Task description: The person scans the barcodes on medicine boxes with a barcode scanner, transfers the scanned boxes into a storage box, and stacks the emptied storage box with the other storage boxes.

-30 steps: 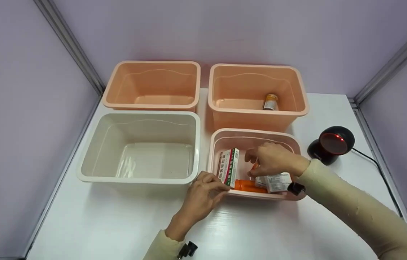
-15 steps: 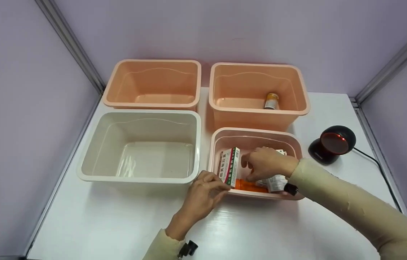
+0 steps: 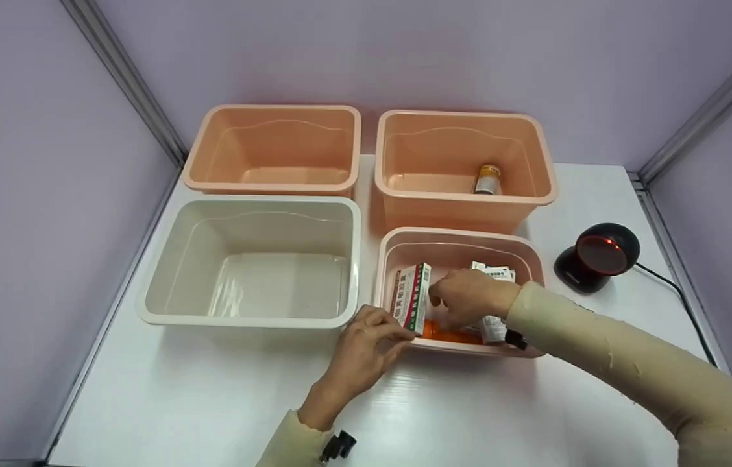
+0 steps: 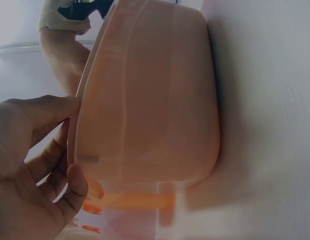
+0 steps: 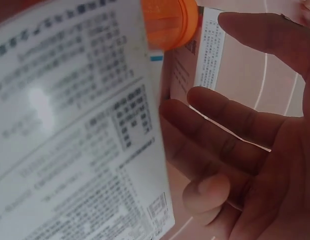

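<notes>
My left hand [image 3: 363, 350] pinches the near-left rim of a pink plastic bin [image 3: 463, 233]; in the left wrist view its thumb and fingers meet at that rim. My right hand [image 3: 470, 298] is down inside this bin. A medicine box [image 3: 410, 298] with green and red stripes leans at the bin's left side. In the right wrist view the right thumb and fingers are spread apart, near the edge of that box [image 5: 210, 55]. An orange bottle [image 3: 431, 329] lies along the near wall, partly hidden by the right hand. White medicine boxes [image 3: 493, 329] lie beneath the right wrist.
A white bin [image 3: 249, 322] stands left of the pink one. Behind are two peach bins, the left one [image 3: 275, 189] and the right one [image 3: 463, 196], which contains a small can [image 3: 487, 180]. A black scanner [image 3: 599, 256] with a red-lit face and a cable stands at right.
My right hand has moved left and slightly down in the bin, toward the striped medicine box, uncovering white boxes at the far right. The left hand stays at the rim.
</notes>
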`<control>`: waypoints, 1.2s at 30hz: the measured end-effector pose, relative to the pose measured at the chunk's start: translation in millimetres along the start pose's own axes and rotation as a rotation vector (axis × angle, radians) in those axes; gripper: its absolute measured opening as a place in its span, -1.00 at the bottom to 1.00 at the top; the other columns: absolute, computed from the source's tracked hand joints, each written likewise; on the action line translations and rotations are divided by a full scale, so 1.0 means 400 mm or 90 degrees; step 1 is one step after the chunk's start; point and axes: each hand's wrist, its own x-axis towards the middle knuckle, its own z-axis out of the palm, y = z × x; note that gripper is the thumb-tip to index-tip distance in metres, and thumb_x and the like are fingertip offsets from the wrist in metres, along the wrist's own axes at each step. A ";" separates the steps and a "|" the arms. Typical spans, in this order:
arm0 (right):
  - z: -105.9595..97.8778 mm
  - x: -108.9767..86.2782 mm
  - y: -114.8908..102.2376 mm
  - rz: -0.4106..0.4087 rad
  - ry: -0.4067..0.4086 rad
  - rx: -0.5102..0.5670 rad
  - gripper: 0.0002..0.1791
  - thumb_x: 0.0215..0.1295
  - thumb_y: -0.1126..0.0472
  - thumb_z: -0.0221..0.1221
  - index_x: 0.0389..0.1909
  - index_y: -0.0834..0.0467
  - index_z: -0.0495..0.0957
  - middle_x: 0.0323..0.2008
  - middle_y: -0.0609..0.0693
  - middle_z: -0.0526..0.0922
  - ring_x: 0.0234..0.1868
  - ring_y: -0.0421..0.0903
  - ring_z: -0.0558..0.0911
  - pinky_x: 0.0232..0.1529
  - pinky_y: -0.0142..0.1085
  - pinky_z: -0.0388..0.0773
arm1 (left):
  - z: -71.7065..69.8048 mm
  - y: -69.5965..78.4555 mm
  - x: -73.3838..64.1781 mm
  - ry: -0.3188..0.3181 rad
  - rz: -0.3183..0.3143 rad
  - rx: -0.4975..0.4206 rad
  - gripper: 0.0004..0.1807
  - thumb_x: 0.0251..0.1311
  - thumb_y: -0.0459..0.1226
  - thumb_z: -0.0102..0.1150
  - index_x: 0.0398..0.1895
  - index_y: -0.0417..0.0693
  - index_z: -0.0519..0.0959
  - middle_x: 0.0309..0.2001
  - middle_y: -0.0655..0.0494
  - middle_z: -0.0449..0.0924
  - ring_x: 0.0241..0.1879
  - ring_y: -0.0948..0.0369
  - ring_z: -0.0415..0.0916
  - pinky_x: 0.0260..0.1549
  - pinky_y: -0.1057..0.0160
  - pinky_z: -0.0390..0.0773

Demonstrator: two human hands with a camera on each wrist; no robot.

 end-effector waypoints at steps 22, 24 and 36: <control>0.031 0.050 -0.035 0.055 -0.096 -0.051 -0.67 -0.05 -0.05 0.44 -0.38 0.05 0.60 -0.54 -0.09 0.56 -0.51 -0.10 0.44 -0.47 -0.13 0.43 | -0.001 0.001 -0.001 -0.012 -0.023 -0.009 -0.89 0.16 -0.16 0.42 -0.24 0.20 0.78 -0.27 0.32 0.60 -0.05 0.31 0.45 0.02 0.23 0.48; 0.033 0.051 -0.036 0.060 -0.100 -0.061 -0.70 -0.07 -0.02 0.44 -0.47 0.05 0.56 -0.59 -0.10 0.50 -0.53 -0.10 0.40 -0.49 -0.12 0.41 | -0.002 0.002 -0.001 -0.013 -0.022 -0.008 -0.90 0.16 -0.16 0.42 -0.24 0.20 0.78 -0.26 0.32 0.60 -0.05 0.30 0.45 0.03 0.23 0.48; 0.043 0.062 -0.037 0.061 -0.133 -0.058 -0.77 -0.04 0.09 0.40 -0.46 0.09 0.57 -0.63 -0.09 0.44 -0.59 -0.10 0.37 -0.57 -0.20 0.30 | -0.005 0.001 -0.001 -0.002 -0.009 -0.019 -0.91 0.15 -0.20 0.42 -0.27 0.20 0.77 -0.26 0.31 0.62 -0.07 0.28 0.47 0.05 0.21 0.48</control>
